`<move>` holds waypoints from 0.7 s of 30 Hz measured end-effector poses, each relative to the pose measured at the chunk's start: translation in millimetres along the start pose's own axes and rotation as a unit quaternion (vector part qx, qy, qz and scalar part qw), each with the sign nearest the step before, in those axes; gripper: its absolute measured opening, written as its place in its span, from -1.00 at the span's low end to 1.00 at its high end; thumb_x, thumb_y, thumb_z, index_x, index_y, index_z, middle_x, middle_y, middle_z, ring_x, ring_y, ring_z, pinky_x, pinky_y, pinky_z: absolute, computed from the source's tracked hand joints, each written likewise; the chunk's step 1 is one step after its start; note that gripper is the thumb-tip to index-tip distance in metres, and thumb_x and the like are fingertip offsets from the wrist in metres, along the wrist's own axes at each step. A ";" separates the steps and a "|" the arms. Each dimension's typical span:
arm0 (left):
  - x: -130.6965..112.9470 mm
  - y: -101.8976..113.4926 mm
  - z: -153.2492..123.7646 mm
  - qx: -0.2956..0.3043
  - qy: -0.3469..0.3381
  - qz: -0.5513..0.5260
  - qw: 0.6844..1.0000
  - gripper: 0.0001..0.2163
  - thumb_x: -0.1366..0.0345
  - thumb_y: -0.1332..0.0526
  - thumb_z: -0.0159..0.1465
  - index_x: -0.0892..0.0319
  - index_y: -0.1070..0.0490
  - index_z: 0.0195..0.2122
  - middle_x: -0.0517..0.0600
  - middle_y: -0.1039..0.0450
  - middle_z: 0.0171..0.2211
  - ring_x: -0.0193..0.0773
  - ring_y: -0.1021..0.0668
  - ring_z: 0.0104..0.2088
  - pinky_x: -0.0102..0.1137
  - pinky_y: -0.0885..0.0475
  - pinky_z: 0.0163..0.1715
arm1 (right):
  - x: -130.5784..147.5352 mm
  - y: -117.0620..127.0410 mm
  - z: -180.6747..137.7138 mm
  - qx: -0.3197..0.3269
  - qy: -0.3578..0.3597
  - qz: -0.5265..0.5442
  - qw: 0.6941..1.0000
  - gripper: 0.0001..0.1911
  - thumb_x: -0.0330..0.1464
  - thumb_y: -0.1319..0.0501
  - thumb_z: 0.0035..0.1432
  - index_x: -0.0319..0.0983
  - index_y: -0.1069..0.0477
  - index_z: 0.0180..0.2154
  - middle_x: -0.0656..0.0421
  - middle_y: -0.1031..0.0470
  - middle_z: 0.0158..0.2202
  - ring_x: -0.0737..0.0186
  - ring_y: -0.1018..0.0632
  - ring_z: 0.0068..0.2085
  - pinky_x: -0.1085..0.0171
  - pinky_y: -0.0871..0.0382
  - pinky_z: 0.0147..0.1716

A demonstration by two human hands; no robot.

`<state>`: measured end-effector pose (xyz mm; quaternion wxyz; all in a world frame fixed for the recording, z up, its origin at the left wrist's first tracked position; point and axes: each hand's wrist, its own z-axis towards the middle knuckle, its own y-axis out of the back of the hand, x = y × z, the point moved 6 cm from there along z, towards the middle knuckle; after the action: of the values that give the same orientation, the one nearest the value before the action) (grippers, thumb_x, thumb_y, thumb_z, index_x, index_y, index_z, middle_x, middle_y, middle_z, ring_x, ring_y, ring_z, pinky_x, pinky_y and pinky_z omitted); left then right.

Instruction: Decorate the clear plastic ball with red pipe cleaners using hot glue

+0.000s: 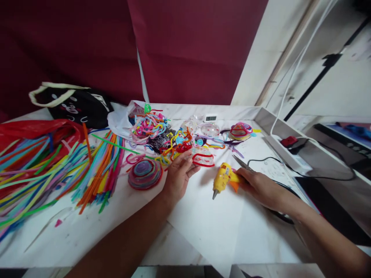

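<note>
My right hand (259, 186) is closed round the handle of a yellow hot glue gun (222, 178), whose metal tip points down and to the left at the white table (208, 227). A thin metal tool (242, 163) sticks out from behind that hand. My left hand (178, 173) pinches a clear round piece edged with red pipe cleaner (203, 158), held just above the table. A coiled purple and red pipe-cleaner disc (145, 173) lies to the left of the left hand.
A heap of straight coloured pipe cleaners (58, 170) covers the left side, partly on a red bag (37, 129). A black tote (75, 104) lies behind. Tangled pipe cleaners (162, 135), clear domes, a small white clock (210, 117) and a power strip (286, 154) sit further back.
</note>
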<state>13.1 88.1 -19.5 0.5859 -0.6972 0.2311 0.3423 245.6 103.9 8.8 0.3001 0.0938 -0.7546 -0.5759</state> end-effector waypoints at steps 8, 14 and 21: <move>-1.5 -1.8 1.5 0.000 -0.003 -0.005 1.000 -0.70 0.37 -0.44 0.00 0.15 -0.53 -0.21 -0.09 -0.59 -0.37 -0.38 -0.60 -0.40 -0.43 -0.57 -0.32 | -8.1 16.7 -1.0 -0.080 0.026 0.180 0.980 -0.81 -0.22 -0.04 0.24 -0.20 -0.26 -0.22 0.21 -0.38 -0.39 0.26 -0.39 -0.39 0.29 -0.29 -0.41; -1.7 0.5 4.9 -0.015 -0.001 0.000 1.000 -0.69 0.38 -0.45 -0.02 0.15 -0.54 -0.22 -0.09 -0.59 -0.41 -0.38 -0.61 -0.42 -0.46 -0.57 -0.33 | 6.2 -5.9 -2.7 -0.120 0.020 0.148 0.982 -0.76 -0.38 -0.08 0.22 -0.24 -0.29 -0.06 0.10 -0.49 -0.24 0.20 -0.49 -0.28 0.22 -0.39 -0.26; -4.1 3.0 7.9 -0.037 -0.016 0.006 0.999 -0.71 0.40 -0.46 -0.04 0.15 -0.55 -0.25 -0.11 -0.59 -0.41 -0.39 -0.61 -0.46 -0.46 -0.59 -0.35 | 14.7 -7.0 -21.1 -0.167 0.098 0.001 0.981 -0.74 -0.42 -0.11 0.22 -0.26 -0.37 -0.04 -0.05 -0.46 -0.05 0.02 -0.46 -0.02 0.07 -0.37 -0.02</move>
<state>6.7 94.8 -19.0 0.5612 -0.7114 0.2136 0.3652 244.3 77.4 10.7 0.3847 0.0980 -0.6143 -0.6819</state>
